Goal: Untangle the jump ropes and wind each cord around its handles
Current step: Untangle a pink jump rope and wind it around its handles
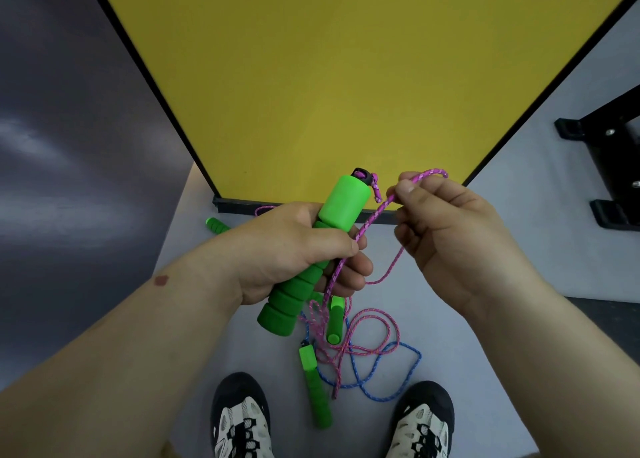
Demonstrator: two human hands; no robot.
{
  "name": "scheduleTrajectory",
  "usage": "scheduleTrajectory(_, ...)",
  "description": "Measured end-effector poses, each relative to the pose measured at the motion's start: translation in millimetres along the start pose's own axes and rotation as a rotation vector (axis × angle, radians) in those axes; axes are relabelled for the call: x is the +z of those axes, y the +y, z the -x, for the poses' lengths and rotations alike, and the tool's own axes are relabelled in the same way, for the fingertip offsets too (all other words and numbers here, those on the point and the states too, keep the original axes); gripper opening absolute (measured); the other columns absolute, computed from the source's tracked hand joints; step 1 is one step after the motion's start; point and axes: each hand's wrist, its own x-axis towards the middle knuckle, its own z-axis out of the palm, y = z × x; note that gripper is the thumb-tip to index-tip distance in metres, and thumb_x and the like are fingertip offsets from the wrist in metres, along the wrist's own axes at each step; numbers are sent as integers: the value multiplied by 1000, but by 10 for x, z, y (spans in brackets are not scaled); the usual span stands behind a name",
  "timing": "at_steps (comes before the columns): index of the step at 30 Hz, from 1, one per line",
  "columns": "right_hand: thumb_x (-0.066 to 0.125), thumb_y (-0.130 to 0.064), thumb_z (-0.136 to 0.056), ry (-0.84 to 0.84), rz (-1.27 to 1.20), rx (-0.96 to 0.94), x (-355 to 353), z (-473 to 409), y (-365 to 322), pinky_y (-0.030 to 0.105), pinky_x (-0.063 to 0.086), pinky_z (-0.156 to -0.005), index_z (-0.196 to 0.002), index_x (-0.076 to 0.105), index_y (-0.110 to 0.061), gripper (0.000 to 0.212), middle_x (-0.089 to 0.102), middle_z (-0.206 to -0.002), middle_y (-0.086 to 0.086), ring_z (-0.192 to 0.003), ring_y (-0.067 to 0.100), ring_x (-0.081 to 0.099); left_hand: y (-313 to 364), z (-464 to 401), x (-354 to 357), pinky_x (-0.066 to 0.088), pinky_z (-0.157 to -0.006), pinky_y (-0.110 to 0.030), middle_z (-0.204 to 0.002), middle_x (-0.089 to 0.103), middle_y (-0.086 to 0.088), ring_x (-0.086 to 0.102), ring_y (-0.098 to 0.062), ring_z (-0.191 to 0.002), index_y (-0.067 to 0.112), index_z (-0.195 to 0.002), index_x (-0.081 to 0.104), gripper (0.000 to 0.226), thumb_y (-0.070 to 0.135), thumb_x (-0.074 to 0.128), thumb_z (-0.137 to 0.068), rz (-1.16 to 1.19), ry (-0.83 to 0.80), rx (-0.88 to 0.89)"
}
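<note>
My left hand (298, 250) grips a green foam jump-rope handle (341, 203), held tilted with its capped end up and to the right. A pink cord (375, 215) runs from that cap down past my left fingers. My right hand (453, 236) pinches a loop of this pink cord between thumb and fingers, just right of the handle's top. On the floor below lies a tangle of pink cord (374, 336) and blue cord (405, 371). Two more green handles (313, 385) (335, 321) lie in that tangle. Another green handle (216, 225) lies near the board's foot.
A yellow board (329, 77) with a black frame stands upright ahead on the pale floor (519, 371). A black metal stand (609, 167) sits at the right. My two shoes (242, 419) (422, 423) are at the bottom, close to the tangle.
</note>
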Motion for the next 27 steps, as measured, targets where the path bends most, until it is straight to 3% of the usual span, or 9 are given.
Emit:
scheduleTrajectory(5, 71, -16, -87, -125, 57, 114, 37, 42, 42, 24, 45, -61, -87, 69, -13, 4, 63, -81, 6, -61, 9, 55, 0, -13, -9, 59, -73, -40, -83, 73, -15, 70, -24, -70, 1, -100, 60, 5, 1, 57, -96, -11, 4, -1)
scheduleTrajectory(8, 71, -12, -86, -218, 90, 166, 67, 77, 51, 23, 44, -58, -79, 64, -12, 9, 62, -69, 4, -58, 10, 54, -1, -20, -12, 59, -76, -42, -83, 73, -14, 70, -24, -70, 4, -98, 60, 5, 1, 57, -96, -17, 8, -3)
scheduleTrajectory(12, 74, -16, -78, -131, 61, 76, 40, 44, 34, 22, 46, -58, -85, 69, -11, 10, 63, -78, 7, -63, 11, 56, 0, -24, -8, 59, -75, -41, -85, 74, -16, 70, -24, -71, 2, -100, 60, 6, 2, 58, -95, -9, 7, -9)
scheduleTrajectory(17, 70, -15, -91, -14, -9, 23, -12, -6, 12, 23, 49, -61, -89, 73, -16, 3, 68, -79, 0, -64, 9, 59, 3, -10, 0, 61, -74, -40, -85, 73, -17, 70, -25, -72, 1, -99, 60, 5, 1, 58, -95, -6, 7, -5)
scheduleTrajectory(23, 75, -17, -78, -200, 68, 162, 52, 65, 37, 24, 45, -60, -85, 65, -12, 14, 62, -84, 8, -59, 9, 55, 19, 2, 6, 59, -68, -36, -84, 73, -16, 70, -23, -69, 1, -99, 60, 5, 0, 57, -95, -6, 5, -8)
scheduleTrajectory(27, 71, -11, -85, -151, 83, 116, 46, 51, 24, 23, 45, -59, -85, 68, -11, 4, 61, -83, 10, -62, 10, 55, 21, 1, 11, 61, -69, -36, -82, 73, -16, 70, -23, -68, 1, -97, 60, 4, 0, 56, -95, 3, 10, -4)
